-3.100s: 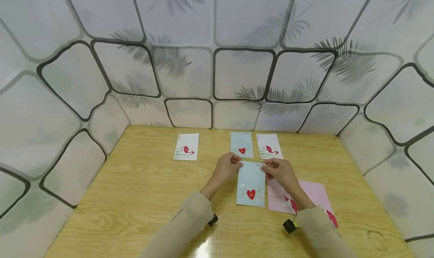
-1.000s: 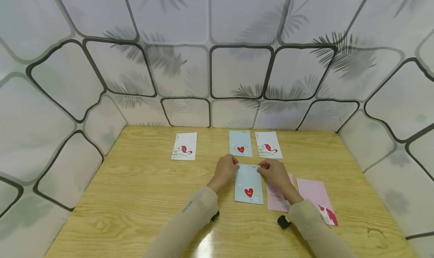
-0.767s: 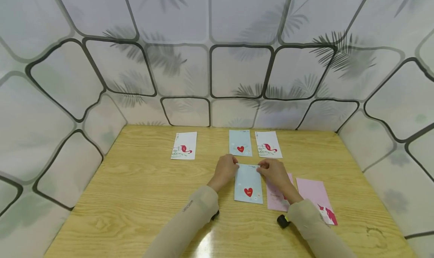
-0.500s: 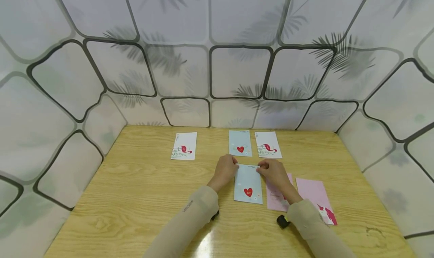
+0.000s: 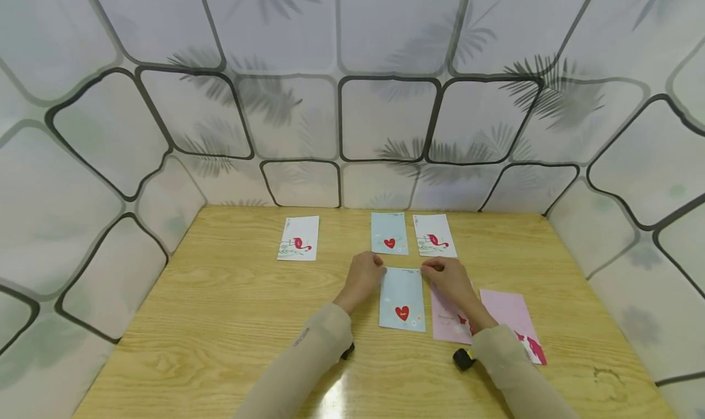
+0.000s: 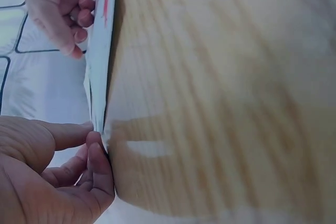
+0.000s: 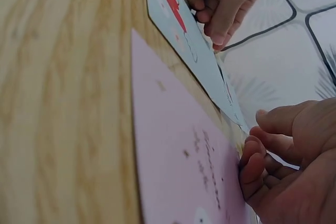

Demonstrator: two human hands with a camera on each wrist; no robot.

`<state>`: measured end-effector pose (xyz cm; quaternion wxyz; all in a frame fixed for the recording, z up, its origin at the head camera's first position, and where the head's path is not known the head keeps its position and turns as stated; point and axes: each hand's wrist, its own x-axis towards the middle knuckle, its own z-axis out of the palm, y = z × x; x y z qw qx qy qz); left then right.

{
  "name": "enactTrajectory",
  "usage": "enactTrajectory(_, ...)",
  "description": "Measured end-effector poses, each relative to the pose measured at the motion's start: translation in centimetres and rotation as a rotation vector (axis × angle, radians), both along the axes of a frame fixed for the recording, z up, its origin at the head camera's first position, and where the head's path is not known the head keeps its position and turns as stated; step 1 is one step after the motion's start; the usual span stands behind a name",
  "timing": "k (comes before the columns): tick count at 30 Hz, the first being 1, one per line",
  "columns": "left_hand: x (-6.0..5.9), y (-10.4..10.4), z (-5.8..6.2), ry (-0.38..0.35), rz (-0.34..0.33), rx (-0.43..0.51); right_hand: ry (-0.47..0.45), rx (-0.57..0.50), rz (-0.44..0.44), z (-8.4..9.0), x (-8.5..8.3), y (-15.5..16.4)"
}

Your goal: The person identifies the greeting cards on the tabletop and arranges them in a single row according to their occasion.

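Observation:
A pale blue card (image 5: 402, 303) with a red heart lies on the table in front of me. At its upper left corner my left hand (image 5: 365, 278) pinches the edge between thumb and fingertip; the left wrist view shows this grip at the card's end (image 6: 100, 93). My right hand (image 5: 447, 278) is just off the upper right corner. In the right wrist view its thumb and forefinger stand slightly apart beside the blue card's tip (image 7: 207, 77), its other fingers loosely curled. Below the right hand lies a pink card (image 5: 448, 321), partly hidden by hand and wrist.
Another pink card (image 5: 509, 318) lies farther right, partly under the right sleeve. Along the back are a smaller-looking blue heart card (image 5: 388, 229) and two white flamingo cards, one right (image 5: 432, 229) and one left (image 5: 300, 232). Patterned walls (image 5: 385, 119) enclose the wooden table (image 5: 220, 321).
The blue heart card has come down from a raised position to the table. In the last half second the right hand has slipped slightly right, off the card's corner; the left hand stays there.

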<state>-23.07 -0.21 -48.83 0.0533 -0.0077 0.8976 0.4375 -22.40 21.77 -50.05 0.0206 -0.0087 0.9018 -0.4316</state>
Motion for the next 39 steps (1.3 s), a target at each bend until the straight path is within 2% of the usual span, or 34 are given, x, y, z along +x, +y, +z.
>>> enactTrajectory(5, -0.2, -0.8, 0.1, 0.066, 0.004, 0.046, 0.003, -0.054, -0.037, 0.1, -0.1, 0.5)
enactTrajectory(10, -0.8, -2.3, 1.6, 0.087, 0.025, 0.091, 0.020, -0.097, -0.069, 0.8, -0.4, 1.2)
enactTrajectory(19, -3.2, -4.8, 4.5, 0.155, 0.039, 0.144, 0.013, -0.149, -0.022, 3.5, -1.4, 1.8)
enactTrajectory(27, -5.4, -5.0, 6.3, 0.212, 0.019, 0.134, 0.059, -0.140, -0.004, 5.0, -3.9, 1.6)
enactTrajectory(33, -7.2, -4.7, 6.5, 0.204, 0.007, 0.117, 0.130, -0.088, 0.015, 5.2, -6.5, 0.7)
enactTrajectory(39, -8.8, -4.3, 5.6, 0.168, 0.013, 0.096, 0.183, -0.063, 0.033, 4.7, -9.3, -0.5)
